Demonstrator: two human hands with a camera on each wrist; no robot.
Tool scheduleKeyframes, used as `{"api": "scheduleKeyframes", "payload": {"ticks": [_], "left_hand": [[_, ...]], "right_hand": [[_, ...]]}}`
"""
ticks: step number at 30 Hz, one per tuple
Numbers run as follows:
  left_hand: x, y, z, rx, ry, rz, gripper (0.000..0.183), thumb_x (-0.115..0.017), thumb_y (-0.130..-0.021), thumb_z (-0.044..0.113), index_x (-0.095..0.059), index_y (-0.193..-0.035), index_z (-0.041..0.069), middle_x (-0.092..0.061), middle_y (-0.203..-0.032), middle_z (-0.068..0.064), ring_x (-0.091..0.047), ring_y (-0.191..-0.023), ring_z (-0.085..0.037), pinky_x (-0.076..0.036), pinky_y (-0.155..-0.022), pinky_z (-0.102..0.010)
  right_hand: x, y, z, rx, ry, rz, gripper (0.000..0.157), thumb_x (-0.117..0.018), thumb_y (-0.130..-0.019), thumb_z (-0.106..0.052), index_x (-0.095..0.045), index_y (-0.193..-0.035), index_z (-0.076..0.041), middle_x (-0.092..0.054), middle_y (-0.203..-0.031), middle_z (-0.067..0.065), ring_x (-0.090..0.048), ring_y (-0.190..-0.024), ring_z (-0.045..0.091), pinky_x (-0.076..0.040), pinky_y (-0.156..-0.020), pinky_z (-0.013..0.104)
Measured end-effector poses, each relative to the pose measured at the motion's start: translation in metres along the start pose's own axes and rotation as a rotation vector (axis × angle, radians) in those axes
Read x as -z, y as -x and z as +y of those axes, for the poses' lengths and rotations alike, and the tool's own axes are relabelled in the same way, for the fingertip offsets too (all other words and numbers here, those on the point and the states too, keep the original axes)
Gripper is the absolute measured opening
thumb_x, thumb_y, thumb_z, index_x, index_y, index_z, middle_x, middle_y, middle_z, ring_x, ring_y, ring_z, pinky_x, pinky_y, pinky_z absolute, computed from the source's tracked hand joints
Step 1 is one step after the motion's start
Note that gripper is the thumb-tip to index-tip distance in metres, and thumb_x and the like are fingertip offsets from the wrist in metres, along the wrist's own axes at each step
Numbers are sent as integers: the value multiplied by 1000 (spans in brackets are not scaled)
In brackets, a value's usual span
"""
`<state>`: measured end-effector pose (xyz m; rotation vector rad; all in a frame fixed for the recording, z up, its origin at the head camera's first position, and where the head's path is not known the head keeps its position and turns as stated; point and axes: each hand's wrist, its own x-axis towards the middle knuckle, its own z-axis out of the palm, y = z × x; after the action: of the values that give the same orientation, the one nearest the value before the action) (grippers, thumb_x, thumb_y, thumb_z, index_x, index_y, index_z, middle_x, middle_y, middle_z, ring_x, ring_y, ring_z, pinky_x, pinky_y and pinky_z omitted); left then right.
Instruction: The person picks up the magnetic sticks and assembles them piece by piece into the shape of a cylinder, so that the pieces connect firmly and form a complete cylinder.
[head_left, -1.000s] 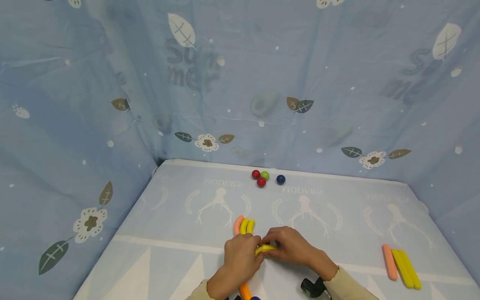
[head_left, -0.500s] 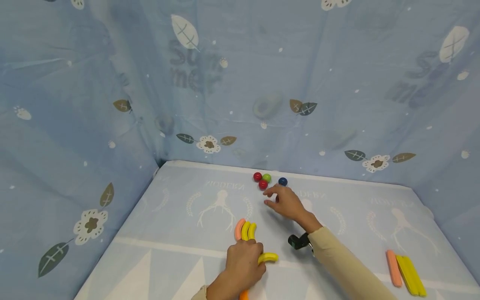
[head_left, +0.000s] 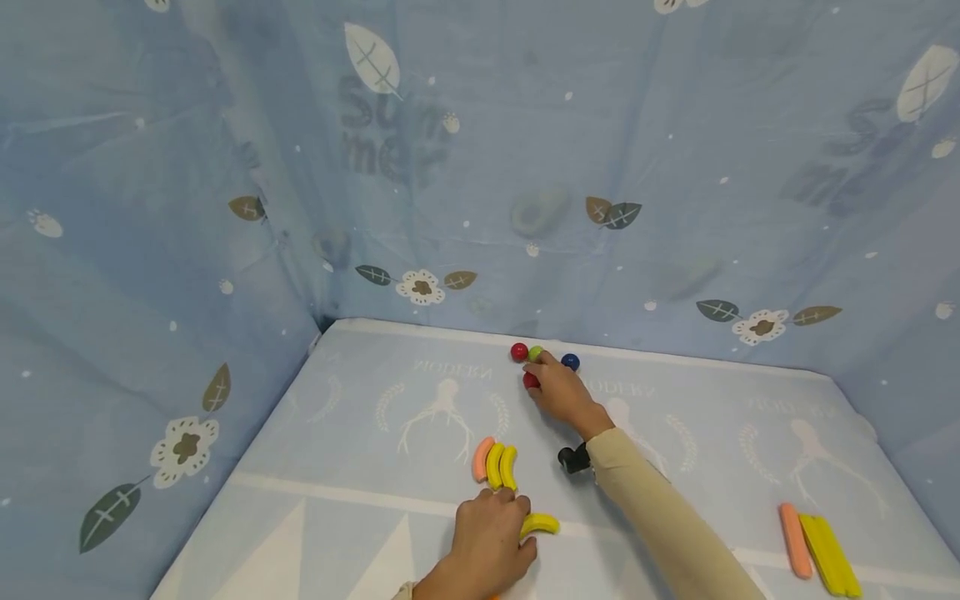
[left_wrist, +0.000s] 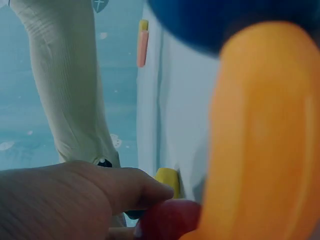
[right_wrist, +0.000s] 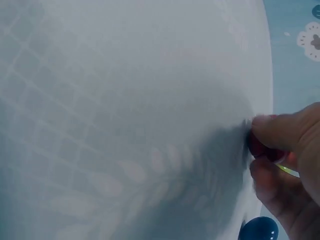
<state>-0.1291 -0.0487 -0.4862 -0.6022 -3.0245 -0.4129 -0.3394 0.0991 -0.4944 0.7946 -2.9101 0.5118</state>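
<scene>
Right fingers pinch a red ball, left fingers hold a dark red one

The right hand (head_left: 561,390) has its thumb and fingers clamped on a red ball (head_left: 530,381), which is between their tips, low over the surface (head_left: 337,467); whether it touches there, I cannot tell. Just beyond these fingers is a green ball (head_left: 536,352), partly covered by them. A second red ball (head_left: 519,352) is near it, to the left, and a blue ball (head_left: 571,362) lies just right of the fingers.

The left hand (head_left: 487,537) has bent fingers, and its thumb presses on a dark red ball (left_wrist: 167,220); the other fingertips are hidden. Beside this thumb is an orange stick (left_wrist: 265,130), with another blue ball (left_wrist: 195,22) at its far end. A yellow curved piece (head_left: 542,523) comes out to the right of the left fingers. Just beyond them lie a pink curved piece (head_left: 483,459) and two yellow curved pieces (head_left: 494,465), side by side.
</scene>
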Motion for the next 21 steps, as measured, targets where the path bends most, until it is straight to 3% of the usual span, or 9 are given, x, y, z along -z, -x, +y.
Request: {"api": "scheduleKeyframes", "payload": {"ticks": [6, 8, 15, 21], "left_hand": [[1, 3, 8, 29, -102, -79, 37, -80, -74, 45, -70, -93, 15, -61, -87, -1, -51, -68, -19, -38, -51, -33], [0, 7, 10, 29, -147, -68, 39, -81, -73, 46, -69, -91, 14, -60, -86, -1, -51, -69, -20, -39, -51, -34], [-10, 17, 13, -1, -273, 149, 25, -85, -70, 32, -68, -74, 13, -57, -70, 1, -49, -64, -18, -33, -48, -30], [-15, 17, 9, -8, -289, 237, 23, -86, -68, 29, -67, -66, 16, -56, -63, 2, -48, -62, -17, -32, -49, -30]], "right_hand": [[1, 18, 2, -14, -123, -13, 38, -79, -83, -12, -69, -119, -4, -57, -113, 11, -57, -92, 21, -52, -84, 35], [1, 28, 4, -13, -147, -4, 38, -80, -83, -12, -69, -119, -5, -57, -108, 8, -55, -85, 18, -51, -77, 32], [2, 70, 13, -5, -249, 81, 39, -83, -79, -11, -70, -116, -5, -58, -100, 3, -52, -77, 12, -49, -69, 26], [3, 116, 15, 9, -384, 123, 41, -83, -79, -10, -69, -118, -5, -57, -100, -2, -55, -75, 8, -50, -65, 24]]}}
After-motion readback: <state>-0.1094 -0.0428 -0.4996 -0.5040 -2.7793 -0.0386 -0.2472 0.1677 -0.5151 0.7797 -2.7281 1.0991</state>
